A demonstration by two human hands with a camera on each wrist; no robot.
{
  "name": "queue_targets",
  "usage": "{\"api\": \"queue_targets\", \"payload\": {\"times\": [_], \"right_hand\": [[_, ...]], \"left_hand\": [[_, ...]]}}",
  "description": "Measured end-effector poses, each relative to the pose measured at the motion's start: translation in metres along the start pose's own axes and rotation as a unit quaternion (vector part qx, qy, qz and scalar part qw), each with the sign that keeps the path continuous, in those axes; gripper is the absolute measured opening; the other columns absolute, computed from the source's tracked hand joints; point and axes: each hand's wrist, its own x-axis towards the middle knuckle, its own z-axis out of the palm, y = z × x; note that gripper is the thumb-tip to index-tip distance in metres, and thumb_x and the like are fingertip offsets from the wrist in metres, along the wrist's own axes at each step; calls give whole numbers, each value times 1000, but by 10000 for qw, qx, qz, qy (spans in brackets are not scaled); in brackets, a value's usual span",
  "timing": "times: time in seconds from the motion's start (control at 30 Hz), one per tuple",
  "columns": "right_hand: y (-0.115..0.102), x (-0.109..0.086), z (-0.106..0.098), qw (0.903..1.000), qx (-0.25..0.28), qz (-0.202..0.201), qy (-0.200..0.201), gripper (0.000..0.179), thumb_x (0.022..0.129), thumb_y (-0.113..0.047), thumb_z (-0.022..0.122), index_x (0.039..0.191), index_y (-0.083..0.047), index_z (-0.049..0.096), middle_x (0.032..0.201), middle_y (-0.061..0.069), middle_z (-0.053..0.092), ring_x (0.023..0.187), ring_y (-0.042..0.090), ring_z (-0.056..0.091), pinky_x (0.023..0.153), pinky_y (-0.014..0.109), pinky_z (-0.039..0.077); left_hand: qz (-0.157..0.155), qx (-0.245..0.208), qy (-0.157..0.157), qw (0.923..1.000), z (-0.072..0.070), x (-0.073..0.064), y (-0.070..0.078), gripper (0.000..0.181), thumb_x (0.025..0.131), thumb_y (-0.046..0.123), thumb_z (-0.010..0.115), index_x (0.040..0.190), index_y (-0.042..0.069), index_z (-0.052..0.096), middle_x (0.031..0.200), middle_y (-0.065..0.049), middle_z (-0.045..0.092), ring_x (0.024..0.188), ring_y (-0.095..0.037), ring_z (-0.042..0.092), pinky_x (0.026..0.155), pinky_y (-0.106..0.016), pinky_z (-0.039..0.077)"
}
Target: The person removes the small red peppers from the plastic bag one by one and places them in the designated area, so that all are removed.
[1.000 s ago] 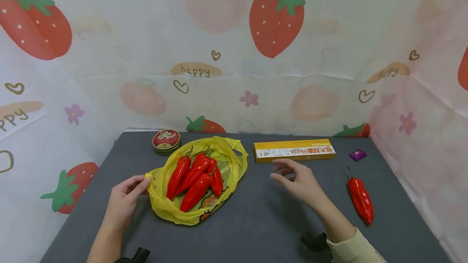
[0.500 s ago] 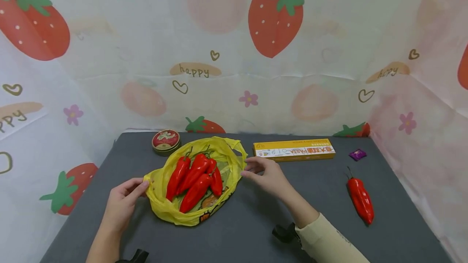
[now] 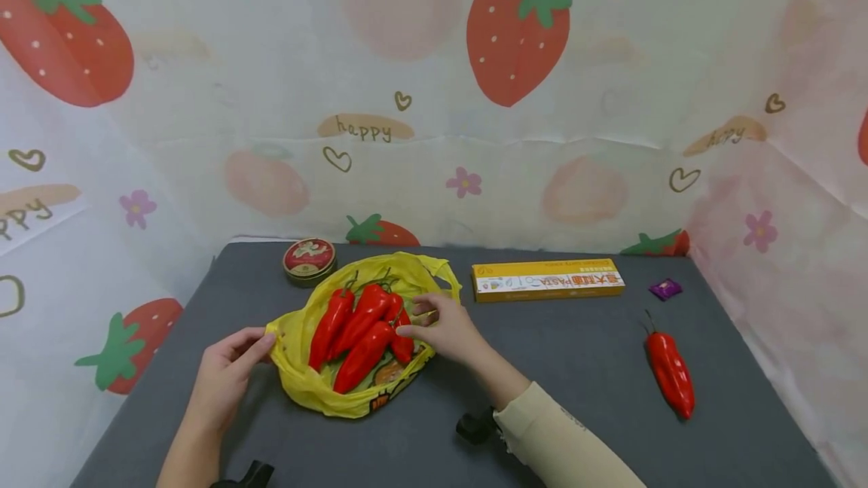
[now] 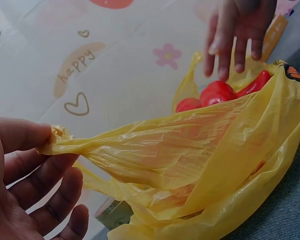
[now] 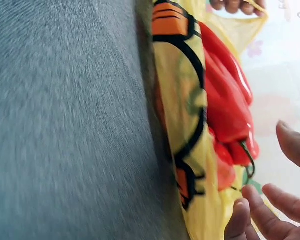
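A yellow plastic bag (image 3: 305, 391) lies on the grey table with its mouth spread wide. Inside it are several shiny red peppers (image 3: 364, 356) with green stems. My left hand (image 3: 227, 379) pinches the bag's left edge between thumb and fingers; in the left wrist view the gathered plastic (image 4: 140, 145) stretches taut from the fingertips. Over the bag's right side reaches my right hand (image 3: 447, 331), its fingers parted and loosely bent with nothing between them. In the right wrist view, the right fingertips (image 5: 250, 192) are close to a pepper's stem (image 5: 249, 157).
A single red pepper (image 3: 670, 375) lies on the table at the right. Behind it is a small purple packet (image 3: 665, 289). A yellow and white pasta box (image 3: 549, 286) lies at the back, and a round red-lidded tin (image 3: 309, 260) sits behind the bag's left side.
My right hand has moved left from in front of the pasta box, past the bag's right rim, to above the peppers. My left hand keeps its pinch on the bag.
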Motion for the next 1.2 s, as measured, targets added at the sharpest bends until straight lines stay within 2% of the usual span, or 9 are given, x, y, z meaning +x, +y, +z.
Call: {"api": "queue_targets", "payload": {"times": [0.13,0.27,0.5,0.77,0.83,0.97,1.07,1.2], "right_hand": [[-2,3,10,10000,-29,-16,-68,64,85,-32,83,138,-6,58,124,14,66,107,30,64,87,41,56],[-4,7,19,9998,-165,-70,-121,64,82,-32,86,136,-10,59,123,9,66,107,28,61,86,40,54],[-3,13,36,9957,-784,-372,-321,59,78,-31,89,131,-19,65,125,2,64,112,19,58,93,36,51],[-2,13,41,9939,-968,-409,-335,49,78,-26,89,123,-16,71,108,0,65,95,15,56,80,29,50],[-2,12,39,9941,-907,-448,-389,45,78,-26,89,119,-16,72,104,-2,65,92,14,57,78,28,50],[-1,9,33,9957,-585,-515,-500,40,79,-30,89,112,-21,70,107,-5,65,98,14,59,81,27,51],[-3,5,28,9971,-166,-488,-559,38,81,-32,87,113,-23,68,109,-6,66,101,15,61,81,28,54],[-8,0,19,9957,605,-414,-572,38,85,-27,83,119,-20,67,112,-2,69,101,18,66,83,31,56]], "left_hand": [[59,-48,-16,10000,-1,-1,0,38,102,27,62,114,-8,67,91,10,69,81,-11,65,78,-24,58],[68,-25,-24,10000,-1,-1,1,35,102,26,62,114,-7,67,91,11,69,81,-10,65,77,-23,57],[5,48,23,10000,0,-1,1,37,102,26,62,116,-8,66,90,12,68,81,-10,64,78,-23,57],[-2,46,58,10000,0,0,-1,36,102,25,62,116,-7,67,89,12,67,81,-10,64,77,-22,57],[26,32,65,10000,0,0,-1,35,102,24,62,116,-8,67,89,12,68,80,-10,64,76,-23,57],[52,16,80,10000,1,0,0,35,102,24,63,115,-8,67,88,11,68,79,-11,64,76,-23,57],[34,28,73,10000,0,-1,2,36,101,25,63,115,-8,67,89,12,68,80,-10,64,76,-22,57],[-12,89,43,10000,-1,-2,2,38,102,27,62,117,-8,66,89,13,68,81,-9,64,77,-21,56]]}}
